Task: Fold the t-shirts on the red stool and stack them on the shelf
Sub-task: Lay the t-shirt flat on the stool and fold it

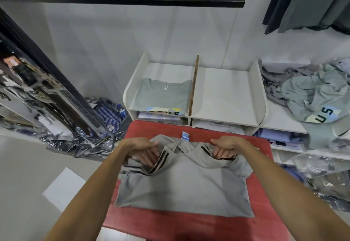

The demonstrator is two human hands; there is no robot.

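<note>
The white shelf (223, 97) stands behind the red stool (189, 223) and has one folded t-shirt (162, 95) in its left compartment. A grey t-shirt (181, 184) lies on the stool. The left hand (144, 150) and right hand (225, 147) grasp its striped sleeves with curled fingers.

A clothing shop's stockroom is suggested: plastic-bagged shirts (106, 115) are piled at left, a white partitioned shelf (223, 97) stands far, and dark garments (306, 2) are hung at far right.
</note>
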